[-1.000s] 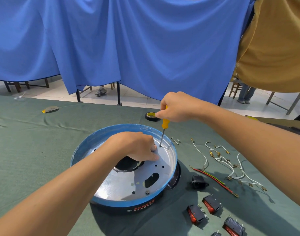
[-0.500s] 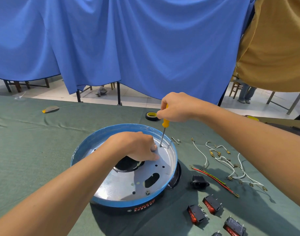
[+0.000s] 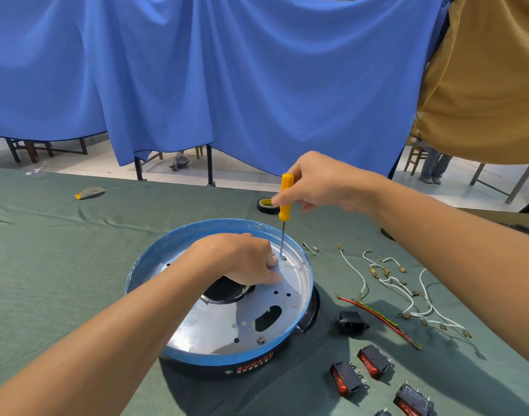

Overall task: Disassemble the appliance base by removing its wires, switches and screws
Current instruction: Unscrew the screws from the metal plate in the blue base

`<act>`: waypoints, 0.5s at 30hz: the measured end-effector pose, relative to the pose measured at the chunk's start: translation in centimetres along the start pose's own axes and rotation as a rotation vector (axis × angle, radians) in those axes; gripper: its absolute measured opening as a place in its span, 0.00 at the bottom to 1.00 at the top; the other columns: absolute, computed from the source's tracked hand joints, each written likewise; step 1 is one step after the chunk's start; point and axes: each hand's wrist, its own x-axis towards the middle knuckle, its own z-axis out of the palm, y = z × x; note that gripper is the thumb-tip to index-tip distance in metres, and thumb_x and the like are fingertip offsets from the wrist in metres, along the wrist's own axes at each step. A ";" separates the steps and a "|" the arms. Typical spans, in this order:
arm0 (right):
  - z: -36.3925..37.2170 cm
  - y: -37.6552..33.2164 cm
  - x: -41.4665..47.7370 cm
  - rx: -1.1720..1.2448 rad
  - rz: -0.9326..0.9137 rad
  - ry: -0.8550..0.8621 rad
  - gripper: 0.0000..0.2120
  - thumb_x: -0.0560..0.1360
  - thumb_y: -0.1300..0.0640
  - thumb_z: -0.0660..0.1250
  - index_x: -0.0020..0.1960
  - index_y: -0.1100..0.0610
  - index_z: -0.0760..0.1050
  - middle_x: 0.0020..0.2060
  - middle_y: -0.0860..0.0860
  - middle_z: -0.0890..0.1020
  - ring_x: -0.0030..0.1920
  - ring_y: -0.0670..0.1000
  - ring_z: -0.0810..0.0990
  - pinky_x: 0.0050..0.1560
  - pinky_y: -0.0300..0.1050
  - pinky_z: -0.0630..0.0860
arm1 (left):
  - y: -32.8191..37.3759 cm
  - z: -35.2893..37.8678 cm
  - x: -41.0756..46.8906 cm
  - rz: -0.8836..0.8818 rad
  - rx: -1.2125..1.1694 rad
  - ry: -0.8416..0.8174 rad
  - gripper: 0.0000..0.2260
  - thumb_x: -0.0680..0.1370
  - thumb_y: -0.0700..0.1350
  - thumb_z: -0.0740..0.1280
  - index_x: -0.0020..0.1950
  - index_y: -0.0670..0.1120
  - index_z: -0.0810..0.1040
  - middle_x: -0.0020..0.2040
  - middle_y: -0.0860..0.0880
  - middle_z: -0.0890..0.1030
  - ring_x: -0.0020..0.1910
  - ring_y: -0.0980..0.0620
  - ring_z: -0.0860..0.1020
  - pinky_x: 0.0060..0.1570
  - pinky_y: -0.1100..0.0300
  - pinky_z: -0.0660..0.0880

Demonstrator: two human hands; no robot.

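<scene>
head: right hand (image 3: 323, 183) grips one screwdriver (image 3: 286, 202) — left hand (image 3: 236, 256) on one base (image 3: 290, 301).

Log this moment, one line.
right hand: grips yellow-handled screwdriver, tip on screw | left hand: rests on round blue-rimmed appliance base | red rocker switches, white wires: beside base
</scene>
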 end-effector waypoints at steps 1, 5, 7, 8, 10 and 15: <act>-0.3 -0.1 0.1 0.051 -0.017 0.037 0.14 0.73 0.52 0.73 0.36 0.59 0.76 0.30 0.52 0.74 0.32 0.48 0.74 0.33 0.37 0.78 | 0.0 0.0 0.0 0.003 0.001 0.002 0.20 0.82 0.60 0.56 0.71 0.54 0.71 0.65 0.47 0.75 0.57 0.47 0.73 0.49 0.56 0.66; -1.7 -0.2 0.5 0.148 -0.021 0.191 0.12 0.78 0.54 0.65 0.38 0.56 0.68 0.35 0.55 0.71 0.36 0.51 0.73 0.38 0.42 0.78 | -0.3 0.3 0.3 0.021 0.004 0.006 0.20 0.82 0.60 0.55 0.71 0.54 0.71 0.66 0.49 0.75 0.60 0.47 0.73 0.50 0.56 0.65; -2.2 0.1 0.4 0.158 -0.018 0.156 0.10 0.79 0.57 0.62 0.40 0.55 0.65 0.37 0.55 0.72 0.37 0.52 0.74 0.39 0.41 0.74 | -0.4 0.3 0.4 0.026 0.002 0.006 0.20 0.82 0.60 0.55 0.71 0.54 0.71 0.67 0.49 0.74 0.62 0.46 0.73 0.51 0.56 0.66; -2.2 0.3 0.2 0.109 -0.034 0.120 0.09 0.79 0.57 0.61 0.41 0.55 0.65 0.37 0.54 0.73 0.36 0.51 0.75 0.38 0.40 0.73 | -0.5 0.4 0.5 0.027 0.001 0.008 0.20 0.82 0.60 0.55 0.70 0.54 0.72 0.67 0.50 0.74 0.62 0.46 0.73 0.51 0.55 0.67; -1.6 0.8 -0.3 -0.125 -0.126 0.066 0.06 0.79 0.56 0.61 0.43 0.54 0.69 0.37 0.49 0.76 0.38 0.50 0.75 0.36 0.41 0.70 | -0.6 0.4 0.5 0.027 0.002 0.005 0.20 0.81 0.60 0.55 0.70 0.54 0.72 0.67 0.50 0.74 0.63 0.46 0.73 0.54 0.53 0.68; 2.7 2.1 -1.2 -0.626 -0.348 -0.074 0.04 0.74 0.53 0.70 0.49 0.50 0.80 0.41 0.44 0.71 0.47 0.50 0.72 0.45 0.45 0.72 | -0.5 0.3 0.4 0.034 0.017 -0.001 0.20 0.82 0.59 0.55 0.69 0.54 0.72 0.64 0.49 0.75 0.58 0.46 0.73 0.53 0.54 0.70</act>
